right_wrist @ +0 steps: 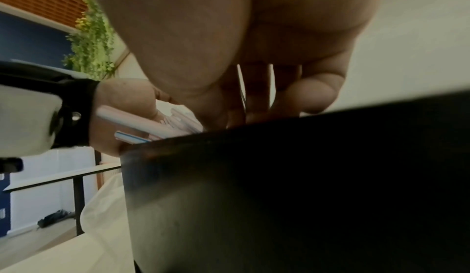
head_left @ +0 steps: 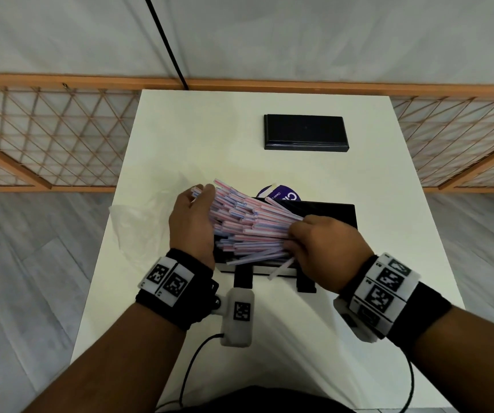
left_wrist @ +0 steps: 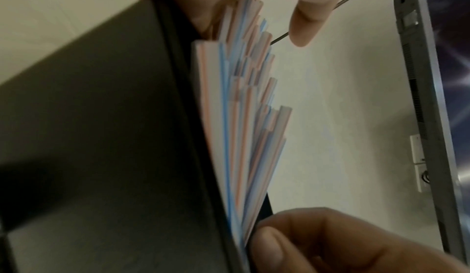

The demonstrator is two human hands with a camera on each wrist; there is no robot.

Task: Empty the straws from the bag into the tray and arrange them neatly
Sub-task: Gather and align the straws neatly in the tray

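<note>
The right hand has its grip curled round one end of the fanned bundle of thin red-and-blue-striped white plastic straws, apparently to gather them. The left hand presses flat, fingers straight, against the opposite ends, likely squaring them. The bundle lies over the black rectangular tray near the white worktop's front edge. The crumpled clear plastic bag lies at the left edge.

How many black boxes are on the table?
2. One black tray sits near the person, under the fanned straws that both hands are squaring up. The other black box lies flat at the far side of the table. None seem hidden.
</note>
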